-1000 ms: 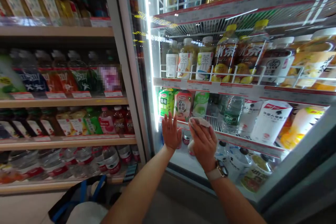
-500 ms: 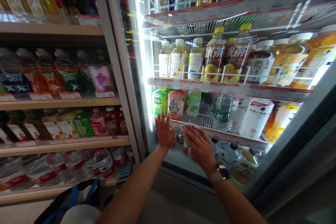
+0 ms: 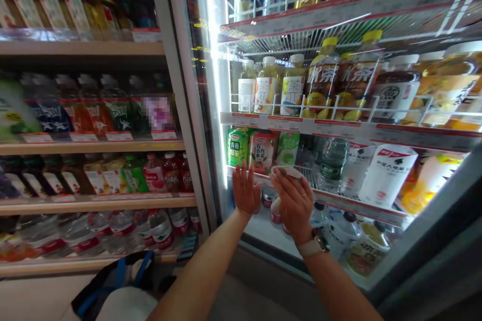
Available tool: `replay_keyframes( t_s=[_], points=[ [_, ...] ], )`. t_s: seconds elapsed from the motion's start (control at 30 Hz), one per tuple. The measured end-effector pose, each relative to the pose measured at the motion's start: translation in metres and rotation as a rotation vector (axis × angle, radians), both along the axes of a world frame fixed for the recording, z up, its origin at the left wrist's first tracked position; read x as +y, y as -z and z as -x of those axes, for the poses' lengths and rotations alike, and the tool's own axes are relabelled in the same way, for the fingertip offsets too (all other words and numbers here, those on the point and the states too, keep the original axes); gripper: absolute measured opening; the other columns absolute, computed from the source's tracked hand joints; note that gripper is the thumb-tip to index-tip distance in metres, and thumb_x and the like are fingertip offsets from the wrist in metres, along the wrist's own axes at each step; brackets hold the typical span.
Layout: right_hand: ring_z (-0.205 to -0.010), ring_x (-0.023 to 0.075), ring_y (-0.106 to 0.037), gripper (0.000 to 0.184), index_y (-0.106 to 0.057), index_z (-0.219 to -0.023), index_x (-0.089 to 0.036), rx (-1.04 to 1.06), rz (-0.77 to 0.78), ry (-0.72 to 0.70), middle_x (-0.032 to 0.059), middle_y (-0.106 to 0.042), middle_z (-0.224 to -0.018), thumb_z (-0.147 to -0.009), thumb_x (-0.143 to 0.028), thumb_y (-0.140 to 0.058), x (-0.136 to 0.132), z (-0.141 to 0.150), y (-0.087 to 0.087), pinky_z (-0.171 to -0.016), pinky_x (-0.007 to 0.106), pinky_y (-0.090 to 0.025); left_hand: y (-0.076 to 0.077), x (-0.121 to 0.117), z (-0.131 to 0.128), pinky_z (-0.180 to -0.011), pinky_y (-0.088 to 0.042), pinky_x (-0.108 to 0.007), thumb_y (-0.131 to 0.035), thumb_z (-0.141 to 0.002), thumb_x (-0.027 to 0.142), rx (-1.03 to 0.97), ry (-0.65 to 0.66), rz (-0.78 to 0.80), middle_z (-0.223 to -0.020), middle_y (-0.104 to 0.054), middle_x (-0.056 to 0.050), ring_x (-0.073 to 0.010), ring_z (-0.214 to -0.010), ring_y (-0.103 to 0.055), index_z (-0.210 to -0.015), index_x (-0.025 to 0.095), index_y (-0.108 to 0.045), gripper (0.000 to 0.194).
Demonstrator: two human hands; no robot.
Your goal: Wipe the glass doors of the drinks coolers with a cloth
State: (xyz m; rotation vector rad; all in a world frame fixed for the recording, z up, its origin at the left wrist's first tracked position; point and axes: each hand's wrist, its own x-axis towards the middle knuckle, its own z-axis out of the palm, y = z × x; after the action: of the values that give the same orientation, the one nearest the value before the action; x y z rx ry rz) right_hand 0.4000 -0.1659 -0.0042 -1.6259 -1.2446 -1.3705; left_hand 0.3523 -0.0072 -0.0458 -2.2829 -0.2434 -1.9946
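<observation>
As left hand (image 3: 246,189) presses cooler glass (image 3: 259,234), cloth (image 3: 286,172) under right hand (image 3: 294,205)

Left of the fingers (image 3: 244,180) stands a shelf unit (image 3: 94,48) with pale wooden boards, packed with rows of bottled drinks behind price tags. Right behind the fingers is the glass door (image 3: 376,27) of a drinks fridge, with a grey metal frame (image 3: 176,85) between it and the shelf unit. A bright strip light (image 3: 213,60) runs upright along the fridge's inner edge, and white wire racks (image 3: 331,108) line its shelves. Below the fingers lies a grey floor (image 3: 256,301), and down to their left sits a bag (image 3: 116,281) with blue straps
</observation>
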Motion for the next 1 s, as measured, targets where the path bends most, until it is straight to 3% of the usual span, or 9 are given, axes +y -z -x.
replay_keyframes(
  t_s=[0.2,0.3,0.4,0.5,0.63,0.73,0.87,1.0],
  points=[
    [-0.121,0.0107,-0.057,0.058,-0.053,-0.137,-0.026,-0.102,0.289,-0.115,-0.0006,-0.063,-0.132,-0.089,0.002,-0.037,-0.009,-0.001,0.053,-0.118,0.033,-0.028,0.002,0.002,-0.002,-0.121,-0.019,-0.049,-0.03,-0.1,0.034,-0.001,0.006,0.011,-0.161,-0.018,-0.012,-0.0257,-0.15,-0.01,-0.154,0.019,-0.016,0.058],
    [-0.127,0.0118,-0.052,0.057,-0.052,-0.137,-0.022,-0.164,0.407,-0.135,0.0014,-0.06,-0.136,-0.088,0.003,-0.038,-0.016,-0.006,0.063,-0.116,0.035,-0.034,0.002,0.003,-0.002,-0.121,-0.019,-0.05,-0.031,-0.099,0.032,0.009,0.022,0.02,-0.161,-0.018,-0.012,-0.0268,-0.149,-0.011,-0.154,0.019,-0.016,0.058],
    [-0.133,0.0132,-0.047,0.051,-0.054,-0.135,-0.02,-0.182,0.431,-0.103,0.0015,-0.058,-0.138,-0.089,-0.001,-0.041,-0.023,-0.009,0.051,-0.118,0.035,-0.03,0.002,0.002,-0.002,-0.121,-0.017,-0.049,-0.032,-0.099,0.031,0.001,0.045,0.021,-0.161,-0.017,-0.011,-0.0264,-0.15,-0.01,-0.154,0.019,-0.017,0.058],
    [-0.134,0.0134,-0.046,0.049,-0.056,-0.133,-0.021,-0.148,0.317,-0.039,0.0011,-0.06,-0.137,-0.091,-0.002,-0.041,-0.03,-0.01,0.02,-0.122,0.035,-0.021,0.002,0.002,-0.003,-0.121,-0.016,-0.048,-0.032,-0.1,0.033,-0.011,0.054,0.017,-0.162,-0.015,-0.01,-0.0256,-0.15,-0.009,-0.154,0.02,-0.017,0.058],
    [-0.139,0.0194,-0.041,0.057,-0.048,-0.142,-0.024,-0.038,0.029,0.078,0.0038,-0.058,-0.139,-0.09,-0.003,-0.038,-0.043,-0.017,-0.026,-0.121,0.044,-0.022,0.004,0.002,-0.003,-0.121,-0.019,-0.05,-0.03,-0.1,0.035,0.003,-0.006,0.027,-0.161,-0.018,-0.011,-0.0263,-0.15,-0.011,-0.154,0.019,-0.016,0.059],
    [-0.14,0.025,-0.04,0.058,-0.046,-0.144,-0.026,0.045,-0.208,0.125,0.006,-0.055,-0.142,-0.09,-0.006,-0.038,-0.046,-0.022,-0.046,-0.118,0.052,-0.024,0.006,0.002,-0.003,-0.12,-0.022,-0.051,-0.03,-0.099,0.034,0.023,-0.029,0.039,-0.16,-0.022,-0.012,-0.0271,-0.149,-0.013,-0.154,0.018,-0.017,0.058],
    [-0.134,0.0213,-0.048,0.058,-0.05,-0.14,-0.027,0.04,-0.199,0.083,0.0044,-0.06,-0.136,-0.088,-0.005,-0.038,-0.031,-0.017,-0.04,-0.118,0.047,-0.027,0.006,0.002,-0.002,-0.12,-0.021,-0.05,-0.029,-0.099,0.034,0.018,-0.014,0.039,-0.159,-0.024,-0.012,-0.0266,-0.149,-0.014,-0.154,0.018,-0.02,0.057],
    [-0.123,0.0137,-0.057,0.059,-0.052,-0.138,-0.028,-0.032,0.043,-0.007,0.0013,-0.064,-0.131,-0.087,-0.001,-0.038,-0.015,-0.005,-0.006,-0.117,0.036,-0.028,0.005,0.002,-0.003,-0.12,-0.02,-0.049,-0.03,-0.1,0.036,0.004,-0.016,0.038,-0.161,-0.02,-0.012,-0.026,-0.15,-0.012,-0.154,0.018,-0.019,0.058]
  ],
)
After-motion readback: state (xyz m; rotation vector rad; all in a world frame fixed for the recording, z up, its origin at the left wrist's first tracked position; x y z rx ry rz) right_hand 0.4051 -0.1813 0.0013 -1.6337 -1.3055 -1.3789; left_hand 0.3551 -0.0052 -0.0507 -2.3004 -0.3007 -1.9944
